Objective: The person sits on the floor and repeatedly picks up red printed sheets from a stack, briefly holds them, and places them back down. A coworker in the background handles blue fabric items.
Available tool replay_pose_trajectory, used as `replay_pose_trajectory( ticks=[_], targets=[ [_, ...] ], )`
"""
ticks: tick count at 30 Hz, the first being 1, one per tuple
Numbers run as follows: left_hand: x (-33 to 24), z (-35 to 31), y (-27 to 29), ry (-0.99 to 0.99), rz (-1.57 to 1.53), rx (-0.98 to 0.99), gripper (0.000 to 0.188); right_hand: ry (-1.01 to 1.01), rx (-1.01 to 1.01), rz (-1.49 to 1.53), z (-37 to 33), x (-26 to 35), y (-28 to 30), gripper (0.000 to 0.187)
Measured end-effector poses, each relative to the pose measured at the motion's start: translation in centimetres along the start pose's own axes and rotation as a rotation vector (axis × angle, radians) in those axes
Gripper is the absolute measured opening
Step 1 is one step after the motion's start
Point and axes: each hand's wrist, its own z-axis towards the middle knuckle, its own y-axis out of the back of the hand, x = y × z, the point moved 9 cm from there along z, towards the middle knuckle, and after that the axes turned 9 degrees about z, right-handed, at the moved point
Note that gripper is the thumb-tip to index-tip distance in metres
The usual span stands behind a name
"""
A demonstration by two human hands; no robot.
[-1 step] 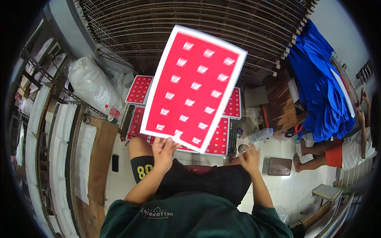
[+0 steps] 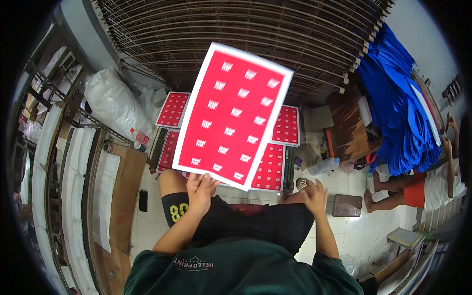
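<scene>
Two hands apart, left hand (image 2: 200,191) gripping red printed sheet (image 2: 232,114), right hand (image 2: 311,194) seemingly empty on knee.

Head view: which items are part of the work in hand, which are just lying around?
In hand:
- red printed sheet, held up by the left hand at its lower edge
- more red printed sheets laid out on the floor beneath
- right hand, resting on the knee, holding nothing

Lying about:
- plastic bottle
- blue fabric pile
- white sack
- wire racks
- black phone
</scene>
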Motion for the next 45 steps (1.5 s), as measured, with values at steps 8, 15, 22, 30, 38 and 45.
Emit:
replay_pose_trajectory(
  ticks=[8,15,22,30,38,45],
  targets=[
    [16.1,3.3,7.3,0.405,0.012,-0.248,0.027,-0.295,-0.244,0.330,-2.2,-11.0,-2.3,0.042],
    [29.4,8.1,9.9,0.611,-0.137,-0.411,0.051,-0.253,-0.266,0.352,-1.6,-11.2,-2.5,0.034],
    [36.8,7.9,11.8,0.678,-0.355,-0.433,0.045,-0.351,-0.223,0.394,-1.1,-11.9,-3.2,0.032],
    [39.7,7.5,13.6,0.779,-0.003,-0.486,0.053,-0.397,-0.165,0.493,0.1,-11.2,-3.3,0.039],
    [44.1,6.9,14.3,1.038,-0.074,-0.319,0.044,-0.396,-0.108,0.528,0.3,-13.0,-5.0,0.034],
    [44.7,6.8,15.1,0.802,0.153,-0.534,0.044,-0.341,-0.142,0.515,0.4,-12.8,-4.6,0.045]
  ],
)
